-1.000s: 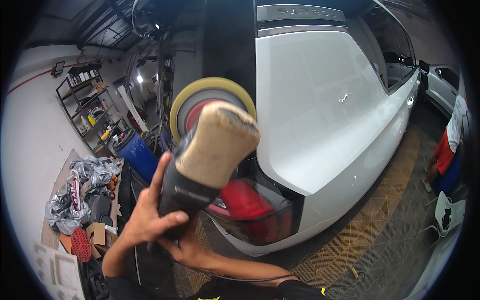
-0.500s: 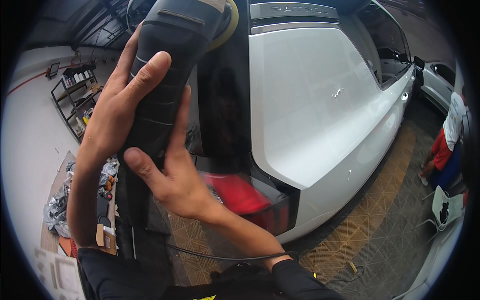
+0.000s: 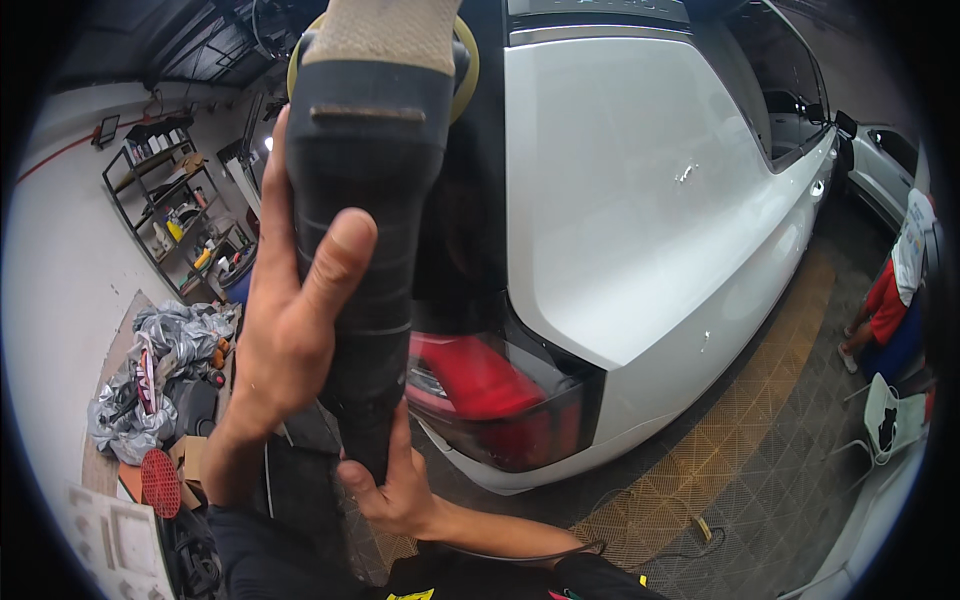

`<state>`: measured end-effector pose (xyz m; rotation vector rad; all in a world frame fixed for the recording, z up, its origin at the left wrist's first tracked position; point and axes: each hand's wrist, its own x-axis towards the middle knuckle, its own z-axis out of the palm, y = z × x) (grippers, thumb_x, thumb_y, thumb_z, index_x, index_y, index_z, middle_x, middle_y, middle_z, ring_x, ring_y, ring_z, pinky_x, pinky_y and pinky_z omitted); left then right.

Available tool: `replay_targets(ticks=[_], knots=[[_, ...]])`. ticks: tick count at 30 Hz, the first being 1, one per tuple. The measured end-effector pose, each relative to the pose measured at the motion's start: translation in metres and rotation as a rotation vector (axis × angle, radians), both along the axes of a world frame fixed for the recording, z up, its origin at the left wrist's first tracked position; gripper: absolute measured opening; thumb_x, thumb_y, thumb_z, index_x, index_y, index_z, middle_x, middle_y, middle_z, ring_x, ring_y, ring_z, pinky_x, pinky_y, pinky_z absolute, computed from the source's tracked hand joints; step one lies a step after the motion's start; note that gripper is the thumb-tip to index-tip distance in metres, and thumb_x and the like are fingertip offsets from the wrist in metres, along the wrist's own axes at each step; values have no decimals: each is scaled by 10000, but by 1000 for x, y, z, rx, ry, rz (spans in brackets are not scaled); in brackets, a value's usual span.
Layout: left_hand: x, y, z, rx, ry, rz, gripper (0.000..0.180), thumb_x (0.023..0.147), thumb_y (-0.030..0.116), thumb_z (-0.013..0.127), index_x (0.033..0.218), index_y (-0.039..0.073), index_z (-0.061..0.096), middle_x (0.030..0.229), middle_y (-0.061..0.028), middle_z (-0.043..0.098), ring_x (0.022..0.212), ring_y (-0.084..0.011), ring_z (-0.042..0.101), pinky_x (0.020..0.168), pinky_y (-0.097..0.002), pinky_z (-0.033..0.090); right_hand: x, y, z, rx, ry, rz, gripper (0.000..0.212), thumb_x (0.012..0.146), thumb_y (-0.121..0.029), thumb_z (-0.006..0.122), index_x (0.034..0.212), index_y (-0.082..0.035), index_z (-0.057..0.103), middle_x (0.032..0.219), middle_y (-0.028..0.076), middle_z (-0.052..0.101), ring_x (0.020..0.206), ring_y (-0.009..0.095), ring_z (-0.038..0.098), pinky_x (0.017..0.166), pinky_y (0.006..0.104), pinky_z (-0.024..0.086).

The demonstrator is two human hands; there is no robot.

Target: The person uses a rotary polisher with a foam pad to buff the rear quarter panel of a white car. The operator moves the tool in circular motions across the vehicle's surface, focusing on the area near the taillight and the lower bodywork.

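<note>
A black car polisher [image 3: 372,175] with a tan-covered head stands nearly upright in front of me. Its yellow pad [image 3: 468,75] shows on both sides of the head, over the dark rear area of a white car [image 3: 620,200]; whether it touches the surface is hidden. My left hand [image 3: 285,335] wraps the polisher body from the left, thumb laid along its back. Lower down, my right hand [image 3: 408,500] grips the narrow rear end of the handle. A red tail light [image 3: 480,385] sits just right of the handle.
A cord [image 3: 520,552] runs by my right forearm. At left are a shelf rack [image 3: 160,200] with bottles and a heap of silver sheeting [image 3: 130,430]. On the right, a person [image 3: 893,270] stands near a pale chair [image 3: 895,420]. Grid tiles [image 3: 720,460] cover the floor.
The polisher has swung from a slant to nearly upright, its rear end moving down and right. My right hand has slid lower on it; my left hand has shifted right and down with the body.
</note>
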<state>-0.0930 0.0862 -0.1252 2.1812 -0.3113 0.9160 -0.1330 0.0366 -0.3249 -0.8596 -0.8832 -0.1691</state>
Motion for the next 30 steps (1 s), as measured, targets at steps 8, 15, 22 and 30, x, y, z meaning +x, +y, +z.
replay_targets(ticks=[8,15,22,30], knots=[[2,13,-33,797,-508,28,560,931,368,544,1435,132,478,1465,-239,426,1408,-356,364,1171,-525,234,-7,-31,-71,-98,4,-174,851,955,-214,650,1520,126,112,1213,338,620,983,382,711,788,360,563],[15,34,-56,1152,-769,-224,525,889,454,355,1029,207,797,1193,-28,704,1380,-297,396,1214,-586,71,-14,-47,-113,-142,-18,-165,829,943,-204,661,1523,111,160,1153,301,662,907,343,730,740,334,560],[47,15,0,1043,-757,-284,544,837,468,385,943,133,800,1176,-46,721,1267,-292,510,1199,-586,122,15,-51,-61,-68,14,-122,815,954,-216,650,1524,106,165,1257,330,606,1020,352,707,818,334,548],[74,-2,80,1215,-727,-329,560,806,466,379,895,99,793,1166,-128,705,1244,-363,521,1172,-549,201,30,-42,12,77,103,1,803,986,-217,612,1523,123,122,1382,337,515,1198,339,617,981,338,476]])
